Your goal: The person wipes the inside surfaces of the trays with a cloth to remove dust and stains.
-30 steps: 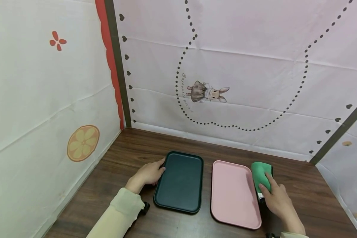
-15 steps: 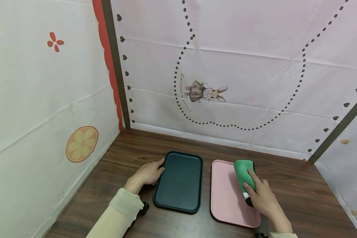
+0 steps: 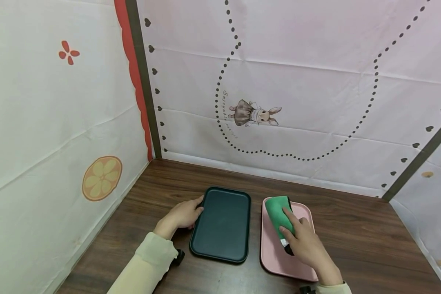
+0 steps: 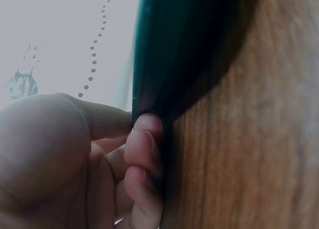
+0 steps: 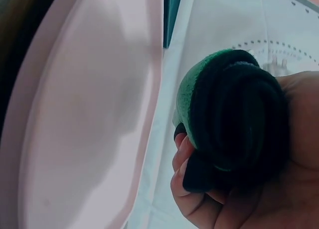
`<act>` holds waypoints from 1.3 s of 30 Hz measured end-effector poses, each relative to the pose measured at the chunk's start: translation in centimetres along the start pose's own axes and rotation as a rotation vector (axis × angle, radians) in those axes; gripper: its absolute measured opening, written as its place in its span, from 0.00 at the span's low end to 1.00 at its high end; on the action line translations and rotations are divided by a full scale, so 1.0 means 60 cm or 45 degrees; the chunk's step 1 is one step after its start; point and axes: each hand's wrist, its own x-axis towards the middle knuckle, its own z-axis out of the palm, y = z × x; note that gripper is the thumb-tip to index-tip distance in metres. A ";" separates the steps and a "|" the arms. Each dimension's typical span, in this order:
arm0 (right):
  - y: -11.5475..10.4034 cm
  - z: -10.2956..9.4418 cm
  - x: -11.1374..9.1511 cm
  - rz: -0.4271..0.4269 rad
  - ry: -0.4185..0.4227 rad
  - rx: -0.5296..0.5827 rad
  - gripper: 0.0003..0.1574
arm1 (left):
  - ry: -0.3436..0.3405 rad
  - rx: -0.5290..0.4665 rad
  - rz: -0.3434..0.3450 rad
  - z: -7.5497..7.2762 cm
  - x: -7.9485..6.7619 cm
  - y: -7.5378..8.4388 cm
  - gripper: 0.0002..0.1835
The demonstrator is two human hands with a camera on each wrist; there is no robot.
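Observation:
In the head view my right hand (image 3: pixel 306 241) holds a rolled green towel (image 3: pixel 280 214) with dark edging and a small white tag. The roll overlaps the pink tray (image 3: pixel 275 261). Seen from the right wrist, the dark spiral end of the towel (image 5: pixel 234 124) faces the camera, fingers curled round it, with a gap between roll and tray. My left hand (image 3: pixel 180 214) grips the left rim of the dark green tray (image 3: pixel 222 224). From the left wrist, the thumb lies at the tray's edge (image 4: pixel 144 55) and the fingertips (image 4: pixel 142 147) curl in at its underside, close to the tabletop.
Both trays lie side by side on a brown wood-grain table (image 3: pixel 371 232), a narrow strip of wood between them. A printed white cloth (image 3: pixel 316 81) hangs behind the table, and another white cloth (image 3: pixel 40 163) stands along the left side.
My right hand has carried the rolled towel leftward, from beside the pink tray's right edge to over its middle and left part. The left hand and both trays have stayed in place.

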 end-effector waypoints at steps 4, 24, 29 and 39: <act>-0.020 0.011 0.000 -0.019 -0.015 0.020 0.41 | 0.000 0.002 0.005 0.001 -0.001 0.000 0.31; -0.089 0.069 0.001 -0.260 -0.112 -0.048 0.38 | 0.012 -0.018 0.022 0.000 -0.005 0.002 0.31; -0.097 0.079 0.000 -0.330 -0.150 -0.095 0.38 | 0.005 -0.020 0.013 0.000 -0.005 0.001 0.31; -0.113 0.088 0.004 -0.477 -0.201 -0.178 0.38 | -0.005 -0.013 0.020 -0.004 -0.004 0.002 0.31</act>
